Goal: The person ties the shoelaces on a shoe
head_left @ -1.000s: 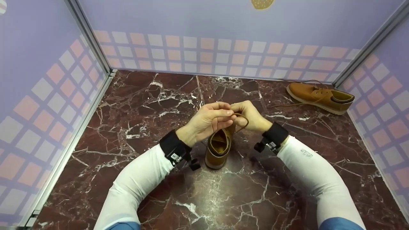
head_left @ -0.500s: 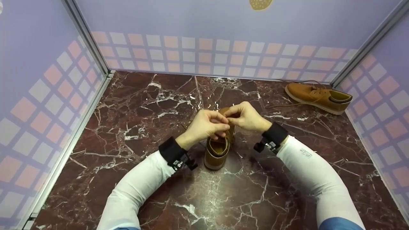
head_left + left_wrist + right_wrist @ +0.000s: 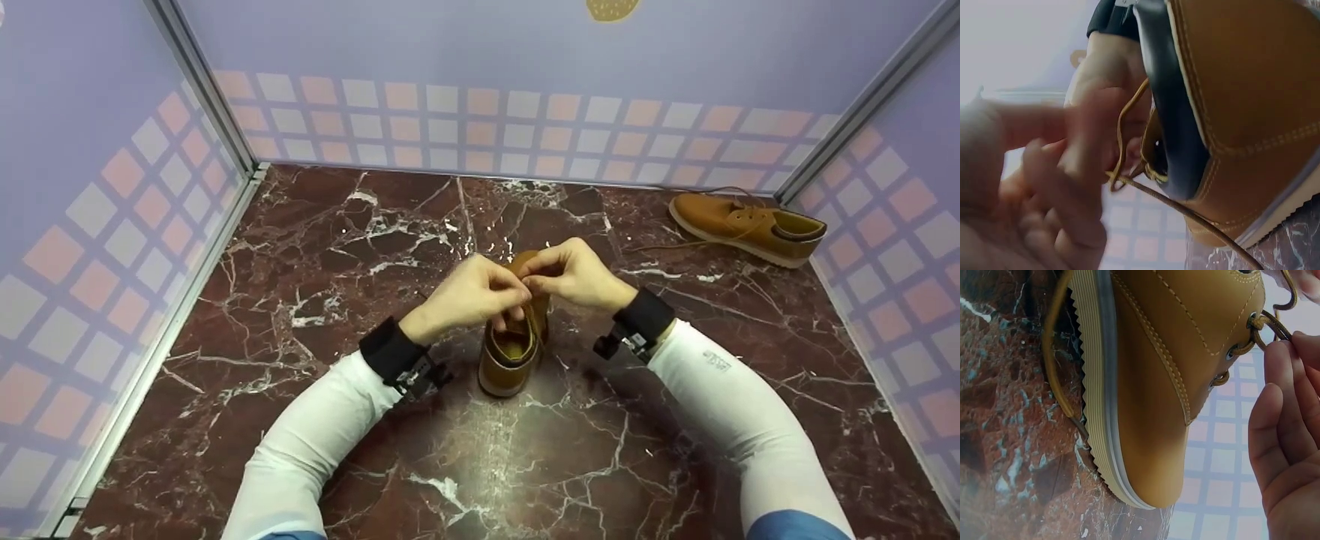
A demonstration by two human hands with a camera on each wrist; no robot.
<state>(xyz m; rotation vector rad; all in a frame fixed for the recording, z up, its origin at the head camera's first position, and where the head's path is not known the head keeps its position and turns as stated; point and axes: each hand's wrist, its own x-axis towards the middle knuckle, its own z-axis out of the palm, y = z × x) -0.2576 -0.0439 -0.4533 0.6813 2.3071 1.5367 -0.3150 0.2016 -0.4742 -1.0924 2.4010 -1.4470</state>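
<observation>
A tan leather lace-up shoe (image 3: pixel 502 379) stands upright on the floor, heel toward me. Over its laced front both hands meet, fingertips close together. My right hand (image 3: pixel 583 276) pinches a looped part of the brown shoelace (image 3: pixel 1270 322), just off the top eyelet in the right wrist view. My left hand (image 3: pixel 469 296) has thumb and index finger drawn together on the lace; it is blurred in the left wrist view, where a shoelace strand (image 3: pixel 1202 222) runs down past the shoe collar (image 3: pixel 1168 107). A loose lace end (image 3: pixel 1053 354) hangs beside the sole.
A second tan shoe (image 3: pixel 750 229) lies at the back right by the wall, its laces trailing loose. Dark red marble-patterned floor (image 3: pixel 337 247) surrounds the shoes. Lilac panels with pink and white squares (image 3: pixel 480 135) enclose it on three sides.
The lace loop that showed above the hands has been drawn down between them. Both hands have come lower toward the shoe, and the left has shifted slightly left.
</observation>
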